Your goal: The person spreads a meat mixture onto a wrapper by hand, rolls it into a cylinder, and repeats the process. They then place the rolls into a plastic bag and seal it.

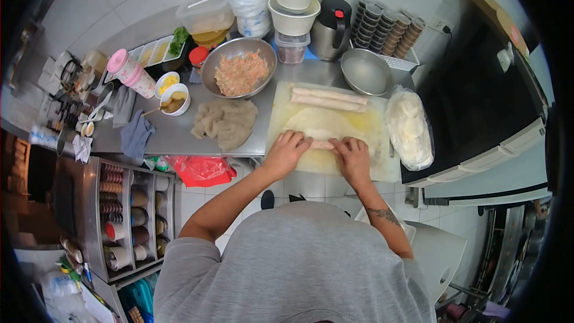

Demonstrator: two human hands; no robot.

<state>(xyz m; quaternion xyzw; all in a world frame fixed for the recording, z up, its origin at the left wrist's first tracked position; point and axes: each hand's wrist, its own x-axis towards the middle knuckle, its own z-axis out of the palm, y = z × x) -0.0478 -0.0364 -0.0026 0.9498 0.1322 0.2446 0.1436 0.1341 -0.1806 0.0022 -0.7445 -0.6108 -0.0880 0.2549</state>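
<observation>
Both hands are on the cutting board [382, 170], lower centre of the frame. Between them is the part-rolled roll [321, 144], a pale wrapper with filling inside.

- Left hand [287, 152]: on the roll's left end, narrow grip, fingers curled over it and pressing it to the board. Thumb hidden.
- Right hand [354, 158]: same on the right end, fingertips [338, 145] bent over the top. Thumb also hidden.
- Only a short middle stretch of the roll shows between the two hands.

Key relation: the roll's long axis runs left-right across the frame, square to both forearms. The loose part of the wrapper sheet [326, 122] lies flat just above it in the frame, on the far side from the person. Neither hand is nearer, one sits on each end.

Around it:
- Two finished rolls [329, 99] lie side by side at the upper part of the board, roughly the same axis and well apart from the hands.
- A steel bowl of chopped filling [239, 73] sits upper left of the board on the table [173, 137].
- An empty steel bowl [366, 72] is upper right.
- A plastic bag of wrappers [410, 128] is at the board's right edge.
- A crumpled brown cloth [224, 122] is just left of the board.
</observation>
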